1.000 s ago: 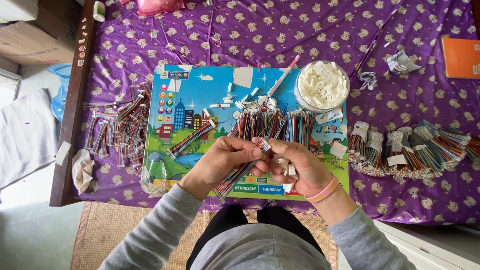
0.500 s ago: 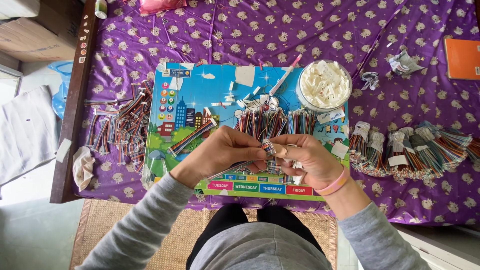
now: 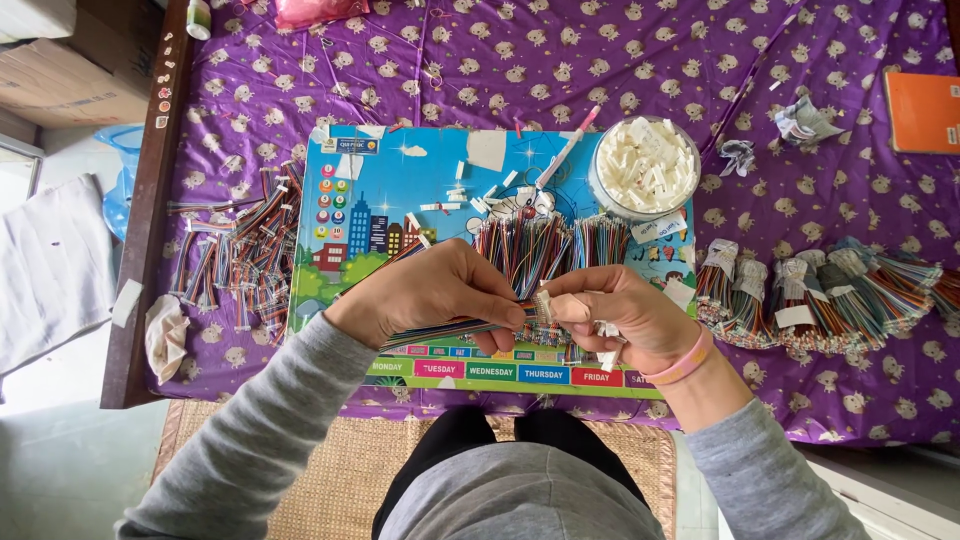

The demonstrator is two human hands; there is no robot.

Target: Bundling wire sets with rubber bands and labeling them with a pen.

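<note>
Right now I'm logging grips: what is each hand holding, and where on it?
The left hand pinches a flat multicoloured wire strip near its end. The right hand pinches the small white connector at that end and keeps more white pieces in its palm.

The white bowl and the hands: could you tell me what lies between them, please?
In the head view, loose coloured wires on the board lie between bowl and hands.

Bright, even daylight, soft faint shadows, sharp focus throughout, slight wide-angle bending at edges.
</note>
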